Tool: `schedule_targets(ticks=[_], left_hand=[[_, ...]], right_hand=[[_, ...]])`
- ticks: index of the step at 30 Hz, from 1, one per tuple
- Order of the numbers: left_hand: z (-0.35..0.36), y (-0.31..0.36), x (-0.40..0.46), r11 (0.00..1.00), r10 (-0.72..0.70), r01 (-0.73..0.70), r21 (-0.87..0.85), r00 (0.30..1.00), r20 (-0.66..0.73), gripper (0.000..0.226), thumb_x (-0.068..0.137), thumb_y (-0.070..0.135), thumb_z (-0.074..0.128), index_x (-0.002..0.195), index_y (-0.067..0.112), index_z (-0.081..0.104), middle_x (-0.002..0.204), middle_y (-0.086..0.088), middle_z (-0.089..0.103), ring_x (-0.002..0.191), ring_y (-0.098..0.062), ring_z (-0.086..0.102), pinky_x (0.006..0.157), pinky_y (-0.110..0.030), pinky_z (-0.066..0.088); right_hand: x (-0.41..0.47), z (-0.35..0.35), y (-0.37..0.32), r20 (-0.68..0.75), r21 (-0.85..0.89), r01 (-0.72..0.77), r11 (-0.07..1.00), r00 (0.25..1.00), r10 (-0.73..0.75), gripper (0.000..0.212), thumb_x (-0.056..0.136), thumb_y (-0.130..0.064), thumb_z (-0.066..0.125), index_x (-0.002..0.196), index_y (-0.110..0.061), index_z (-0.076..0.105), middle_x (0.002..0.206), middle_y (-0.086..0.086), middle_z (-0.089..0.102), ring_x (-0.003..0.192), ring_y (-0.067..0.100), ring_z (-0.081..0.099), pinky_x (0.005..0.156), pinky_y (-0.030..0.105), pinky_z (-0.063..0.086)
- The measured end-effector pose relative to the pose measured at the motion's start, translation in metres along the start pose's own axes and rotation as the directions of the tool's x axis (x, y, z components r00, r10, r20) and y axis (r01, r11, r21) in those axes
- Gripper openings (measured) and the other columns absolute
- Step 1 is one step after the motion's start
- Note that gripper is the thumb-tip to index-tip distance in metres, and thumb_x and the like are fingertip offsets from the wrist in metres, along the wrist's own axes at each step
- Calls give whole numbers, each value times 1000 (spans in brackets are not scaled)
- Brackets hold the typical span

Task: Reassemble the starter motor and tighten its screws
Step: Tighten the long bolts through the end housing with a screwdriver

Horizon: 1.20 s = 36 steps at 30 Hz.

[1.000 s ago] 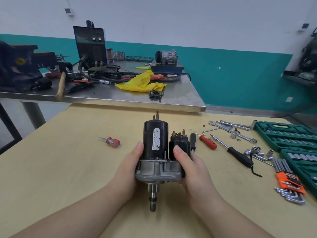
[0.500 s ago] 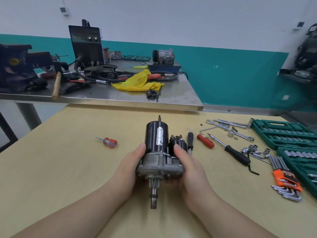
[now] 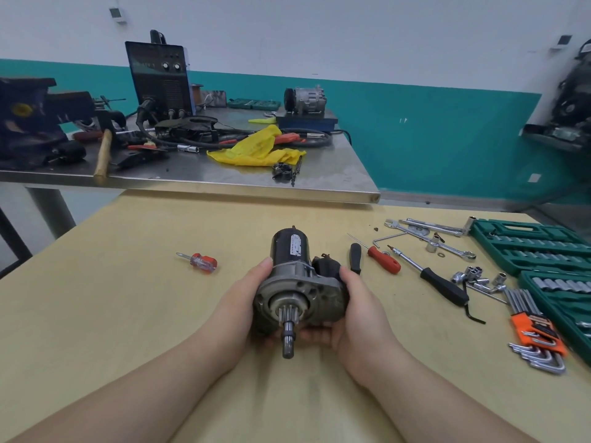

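I hold the starter motor (image 3: 295, 282) clear of the counter (image 3: 128, 314), pinion shaft toward me. Risk, as I judge it: the heavy body could tip forward and slip from my palms, since I grip it only by the flange, and it would drop shaft-first onto the counter. My left hand (image 3: 238, 306) curls round the left of the housing, thumb on the black casing; my right hand (image 3: 359, 306) curls round the solenoid side, fingers underneath. The screwdriver (image 3: 383, 259) lies untouched to the right.
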State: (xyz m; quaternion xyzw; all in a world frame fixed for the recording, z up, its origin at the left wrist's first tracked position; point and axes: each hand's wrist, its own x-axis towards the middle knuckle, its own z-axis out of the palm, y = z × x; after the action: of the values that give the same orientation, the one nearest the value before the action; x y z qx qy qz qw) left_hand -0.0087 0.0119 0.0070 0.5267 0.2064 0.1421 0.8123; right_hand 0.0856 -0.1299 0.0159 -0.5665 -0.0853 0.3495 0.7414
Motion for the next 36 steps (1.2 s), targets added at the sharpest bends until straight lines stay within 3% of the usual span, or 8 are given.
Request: schedule_targets(ticks=[2, 4, 7, 12, 19, 22, 26, 36], left_hand=[[1, 4, 2, 1000, -9, 9, 10, 1000, -17, 74, 70, 72, 72, 118, 16, 83, 114, -21, 79, 99, -37, 74, 94, -56, 57], [0, 9, 3, 999, -17, 17, 27, 1000, -14, 68, 70, 74, 69, 107, 19, 85, 90, -16, 77, 69, -32, 70, 60, -39, 53], [-4, 14, 6, 997, -45, 44, 60, 999, 15, 68, 76, 75, 61, 97, 13, 83, 74, -19, 69, 49, -30, 61, 44, -29, 46], [-11, 17, 8, 996, -83, 83, 27, 996, 12, 58, 89, 63, 52, 80, 12, 80, 70, -19, 67, 47, -31, 59, 44, -27, 44], [-20, 22, 7, 989, -125, 125, -81, 992, -1, 51, 88, 57, 53, 84, 14, 79, 74, -18, 67, 45, -30, 57, 41, -26, 41], [-19, 22, 8, 989, -123, 123, -83, 992, 12, 51, 88, 56, 52, 82, 14, 78, 71, -17, 66, 47, -29, 57, 41, -26, 41], [-19, 21, 10, 989, -123, 125, -85, 992, 30, 51, 89, 57, 51, 83, 14, 78, 73, -17, 66, 47, -29, 57, 42, -26, 41], [-22, 19, 12, 987, -139, 140, -77, 990, 28, 51, 86, 57, 52, 79, 14, 77, 72, -17, 65, 48, -29, 57, 43, -26, 41]], right_hand=[[3, -3, 0, 11, 26, -6, 1000, 1000, 6, 63, 111, -54, 37, 114, -5, 77, 103, 27, 78, 71, 37, 74, 61, 42, 61], [5, -6, 2, 28, 35, -9, 999, 1000, 8, 66, 111, -54, 36, 110, -4, 79, 100, 29, 77, 68, 36, 72, 58, 39, 61], [8, -10, 3, 69, 22, -7, 1000, 998, 6, 70, 111, -55, 32, 103, -7, 83, 101, 32, 76, 74, 38, 73, 61, 37, 61], [5, -13, 9, 140, -15, 59, 998, 989, -56, 70, 110, -58, 30, 126, -5, 74, 112, 32, 75, 86, 33, 74, 68, 36, 60], [4, -6, 13, 201, -54, 249, 967, 951, -234, 60, 106, -54, 41, 123, -6, 72, 113, 28, 76, 94, 35, 74, 72, 39, 58], [5, -5, 12, 200, -45, 245, 968, 952, -232, 53, 101, -52, 43, 114, -13, 77, 110, 26, 77, 91, 32, 76, 70, 39, 59], [8, -7, 12, 190, -57, 228, 972, 958, -214, 60, 100, -53, 44, 124, -3, 69, 111, 27, 77, 91, 33, 75, 71, 40, 59], [11, -8, 13, 171, -85, 204, 975, 967, -188, 52, 113, -44, 35, 125, -5, 68, 111, 25, 77, 88, 32, 74, 72, 42, 57]])
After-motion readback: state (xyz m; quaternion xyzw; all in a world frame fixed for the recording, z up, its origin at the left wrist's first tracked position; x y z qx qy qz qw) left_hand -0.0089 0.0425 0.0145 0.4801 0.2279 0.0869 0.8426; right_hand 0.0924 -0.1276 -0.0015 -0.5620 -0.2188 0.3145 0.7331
